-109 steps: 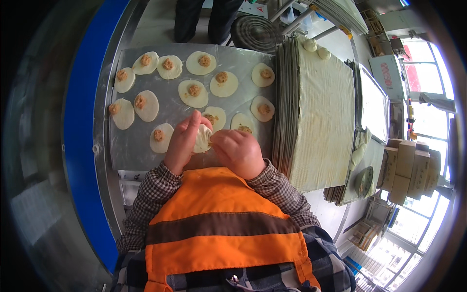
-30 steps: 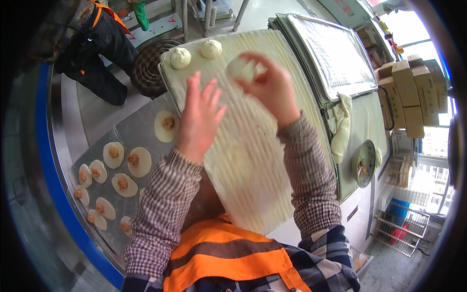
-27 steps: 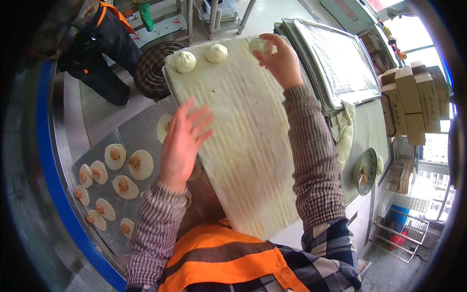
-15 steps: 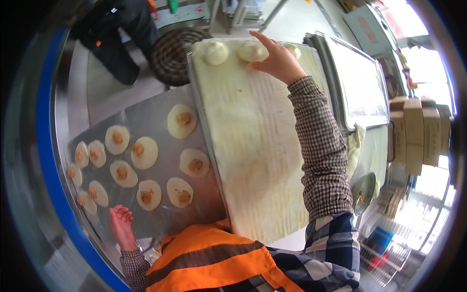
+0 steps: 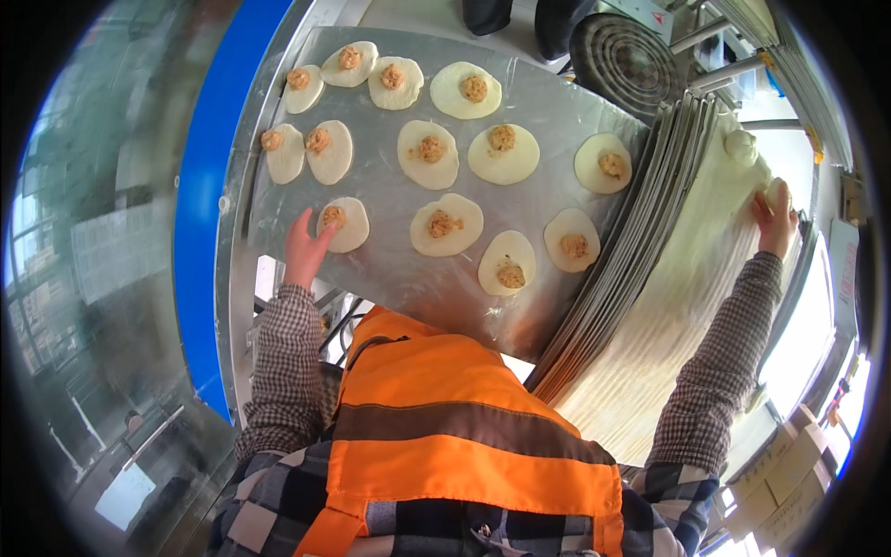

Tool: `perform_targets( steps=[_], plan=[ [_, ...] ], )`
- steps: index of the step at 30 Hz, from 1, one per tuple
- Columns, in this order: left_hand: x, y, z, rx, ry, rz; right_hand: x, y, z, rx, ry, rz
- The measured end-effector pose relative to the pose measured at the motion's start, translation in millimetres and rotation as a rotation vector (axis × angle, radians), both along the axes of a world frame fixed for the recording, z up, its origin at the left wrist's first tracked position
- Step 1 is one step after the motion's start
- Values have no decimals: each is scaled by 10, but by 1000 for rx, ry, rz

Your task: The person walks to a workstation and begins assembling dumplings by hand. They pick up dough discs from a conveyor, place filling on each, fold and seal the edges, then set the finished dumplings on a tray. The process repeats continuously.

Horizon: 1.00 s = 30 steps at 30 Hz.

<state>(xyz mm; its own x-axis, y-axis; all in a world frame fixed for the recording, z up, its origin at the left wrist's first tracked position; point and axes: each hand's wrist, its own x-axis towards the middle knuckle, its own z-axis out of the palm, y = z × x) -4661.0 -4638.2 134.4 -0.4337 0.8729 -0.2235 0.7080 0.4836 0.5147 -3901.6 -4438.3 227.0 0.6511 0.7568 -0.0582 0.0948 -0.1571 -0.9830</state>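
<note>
My left hand (image 5: 306, 251) reaches to the near left of the metal worktop (image 5: 371, 278), thumb and fingers apart. Its fingertips are at the edge of a flat dough round (image 5: 355, 232) topped with orange-brown filling; whether they touch it I cannot tell. Several more filled dough rounds (image 5: 448, 227) lie flat and uncovered across the worktop. At the right, my right hand (image 5: 778, 221) is over the far end of a cloth-lined tray (image 5: 687, 251), fingers spread around a pale bun (image 5: 772, 190) that is partly hidden. A closed white bun (image 5: 742, 147) sits beside it on the cloth.
A stack of trays (image 5: 640, 223) borders the worktop's right side. A blue-edged glass panel (image 5: 206, 186) stands at the left. Beyond the worktop are a round dark woven-looking stool top (image 5: 624, 65) and another person's dark shoes (image 5: 487, 14). Cardboard boxes (image 5: 784, 483) are at the lower right.
My view has swung left, bringing the worktop to the middle. My left hand has moved up to a filled dough round. My right hand remains by the buns at the tray's far end.
</note>
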Motion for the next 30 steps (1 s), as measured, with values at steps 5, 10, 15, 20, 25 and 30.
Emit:
perform_targets(
  steps=[5, 10, 15, 20, 25, 30],
  plan=[
    [-497, 164, -408, -268, -324, -163, -195, -266, 126, 245, 285, 84],
    [-604, 359, -561, -208, -583, -106, -371, -366, 541, 356, 53, 41],
    [-506, 317, -286, -456, -315, -181, -579, -303, 630, -200, -461, -146],
    [-308, 283, -170, -443, -713, 169, -527, -148, 189, -562, -945, -70],
    [-169, 210, -207, -229, -821, -100, -493, -135, 182, -588, -1090, 70],
    [-108, -22, 240, 96, -1042, 95, -1858, -585, 663, -103, -881, 306]
  ],
)
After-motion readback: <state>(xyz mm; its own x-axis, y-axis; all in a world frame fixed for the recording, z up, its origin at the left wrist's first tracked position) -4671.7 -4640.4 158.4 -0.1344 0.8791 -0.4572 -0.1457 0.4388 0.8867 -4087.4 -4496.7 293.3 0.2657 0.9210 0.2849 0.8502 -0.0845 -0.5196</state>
